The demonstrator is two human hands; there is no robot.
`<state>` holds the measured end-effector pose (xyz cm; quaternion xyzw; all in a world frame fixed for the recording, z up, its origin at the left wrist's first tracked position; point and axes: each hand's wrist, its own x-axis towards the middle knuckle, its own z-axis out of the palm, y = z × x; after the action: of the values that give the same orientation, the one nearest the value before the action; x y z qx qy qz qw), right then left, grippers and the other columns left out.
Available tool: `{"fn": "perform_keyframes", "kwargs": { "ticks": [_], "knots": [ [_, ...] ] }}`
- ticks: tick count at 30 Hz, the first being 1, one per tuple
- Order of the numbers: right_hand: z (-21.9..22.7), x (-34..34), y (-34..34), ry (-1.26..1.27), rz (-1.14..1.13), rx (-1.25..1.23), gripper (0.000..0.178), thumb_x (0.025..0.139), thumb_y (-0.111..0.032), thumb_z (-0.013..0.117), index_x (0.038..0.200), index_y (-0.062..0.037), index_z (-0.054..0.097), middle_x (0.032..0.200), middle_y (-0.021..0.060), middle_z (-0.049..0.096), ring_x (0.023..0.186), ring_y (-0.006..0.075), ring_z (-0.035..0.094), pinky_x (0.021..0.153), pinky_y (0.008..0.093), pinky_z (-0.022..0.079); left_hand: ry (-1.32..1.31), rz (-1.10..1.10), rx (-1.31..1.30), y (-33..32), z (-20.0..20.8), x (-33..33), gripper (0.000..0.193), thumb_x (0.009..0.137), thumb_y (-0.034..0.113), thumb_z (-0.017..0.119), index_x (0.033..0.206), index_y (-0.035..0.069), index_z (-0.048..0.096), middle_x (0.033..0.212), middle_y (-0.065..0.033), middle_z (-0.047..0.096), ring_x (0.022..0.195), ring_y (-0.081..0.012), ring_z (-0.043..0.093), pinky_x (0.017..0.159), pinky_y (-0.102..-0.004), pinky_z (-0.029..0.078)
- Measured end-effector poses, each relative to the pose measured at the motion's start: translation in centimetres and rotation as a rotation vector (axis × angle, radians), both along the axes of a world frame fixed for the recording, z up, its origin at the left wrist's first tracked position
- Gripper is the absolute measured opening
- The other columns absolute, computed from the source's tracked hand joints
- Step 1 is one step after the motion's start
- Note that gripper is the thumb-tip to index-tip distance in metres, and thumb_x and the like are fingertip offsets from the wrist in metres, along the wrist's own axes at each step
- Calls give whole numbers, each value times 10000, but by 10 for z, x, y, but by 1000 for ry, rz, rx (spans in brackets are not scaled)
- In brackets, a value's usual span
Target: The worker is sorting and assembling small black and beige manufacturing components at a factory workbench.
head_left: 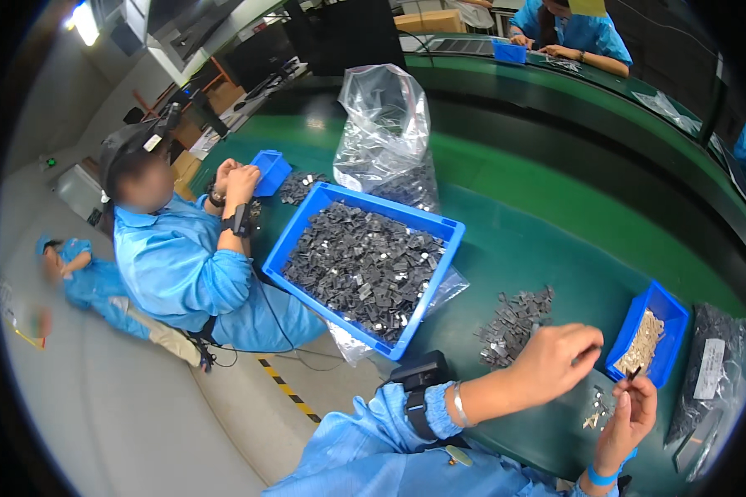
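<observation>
My left hand (555, 358) hovers over the green table beside a loose pile of small dark grey plastic parts (515, 325). Its thumb and fingers are drawn together in a pinch; whatever they hold, if anything, is too small to make out. Lower right, my right hand (626, 424) pinches a small black part (632, 374) between thumb and fingertips, just in front of a small blue bin (676, 325). Inside that bin lie many small beige pieces (643, 341). Between my hands, a few small dark and beige bits (598, 409) are scattered on the table.
A large blue tray (456, 234) heaped with dark parts stands left of my hands. Behind it is an open clear plastic bag (383, 124). A filled bag (706, 373) lies far right. A co-worker (182, 248) sits at left by another blue bin (271, 172).
</observation>
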<state>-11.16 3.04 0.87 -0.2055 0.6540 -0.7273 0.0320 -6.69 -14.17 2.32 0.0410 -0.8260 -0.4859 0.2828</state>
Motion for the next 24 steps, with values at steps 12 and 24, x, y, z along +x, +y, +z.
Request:
{"fn": "perform_keyframes", "kwargs": {
  "ticks": [12,24],
  "knots": [
    [6,10,-10,-168,357,-124,398,741,85,640,1101,33,479,952,135,584,900,190,568,824,322,457,164,-175,-103,14,3,26,230,636,-79,672,849,5,660,769,-95,608,627,-191,602,535,-259,486],
    [16,4,-4,366,185,102,305,693,-45,725,960,-5,583,825,97,638,732,248,604,657,330,471,-302,-609,1289,13,-3,46,345,869,6,516,1206,-54,479,1138,-173,564,875,-179,609,798,-293,500]
  ]
}}
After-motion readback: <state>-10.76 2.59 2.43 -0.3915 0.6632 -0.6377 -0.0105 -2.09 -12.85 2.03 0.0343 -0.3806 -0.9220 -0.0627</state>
